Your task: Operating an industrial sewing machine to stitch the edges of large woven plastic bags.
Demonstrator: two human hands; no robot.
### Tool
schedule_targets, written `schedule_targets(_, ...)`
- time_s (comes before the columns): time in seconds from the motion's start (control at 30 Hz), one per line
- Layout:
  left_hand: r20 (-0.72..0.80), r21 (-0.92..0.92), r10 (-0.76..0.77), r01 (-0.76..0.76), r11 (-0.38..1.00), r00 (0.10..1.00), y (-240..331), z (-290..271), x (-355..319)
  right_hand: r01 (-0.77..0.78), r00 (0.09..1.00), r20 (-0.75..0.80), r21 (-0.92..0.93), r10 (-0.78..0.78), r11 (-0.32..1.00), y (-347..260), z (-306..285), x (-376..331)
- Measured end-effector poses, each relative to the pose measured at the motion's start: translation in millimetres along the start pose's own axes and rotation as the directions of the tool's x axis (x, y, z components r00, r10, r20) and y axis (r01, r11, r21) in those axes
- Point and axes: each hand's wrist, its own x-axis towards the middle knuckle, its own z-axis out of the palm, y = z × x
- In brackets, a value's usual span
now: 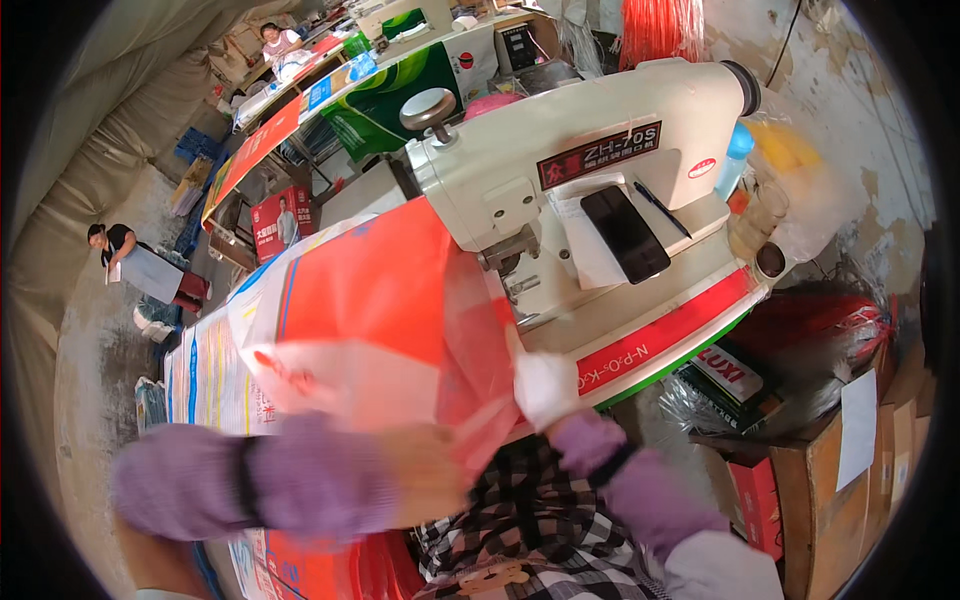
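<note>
The red and white woven sack [370,320] lies at 9 o'clock of the sewing machine [590,170] on the counter [660,335], its near edge gripped by the blurred left hand [430,475] and the white-gloved right hand [545,388].

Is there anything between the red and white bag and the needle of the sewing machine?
Nothing visible. The bag edge, held by the right hand, lies just beside the sewing machine head, with no object between them.
</note>
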Motion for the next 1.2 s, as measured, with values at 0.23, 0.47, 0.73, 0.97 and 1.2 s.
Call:
schedule_targets(0.23,-0.497,-0.014,-0.050,0.049,0.999,0.866,-17,18,56,-0.084,0.983,0.157,-0.066,0.093,0.994,-38,1,76)
schedule_targets(0.47,-0.211,-0.204,-0.219,0.177,0.963,0.953,12,45,64,-0.220,0.928,0.336,0.149,0.160,0.964,-28,-29,56)
schedule_targets(0.73,-0.631,-0.003,-0.139,0.177,0.984,0.763,-38,21,24,-0.058,0.952,0.305,0.202,-0.006,0.978,-26,-20,-64)
schedule_targets(0.97,0.169,-0.248,-0.335,0.369,0.896,0.927,62,21,107,-0.102,0.973,0.201,-0.080,0.117,0.991,-50,11,77)
schedule_targets(1.2,-0.539,-0.619,-0.768,0.457,0.639,0.346,-29,62,-91,-0.101,0.947,0.281,-0.202,0.156,0.974,-7,54,37)
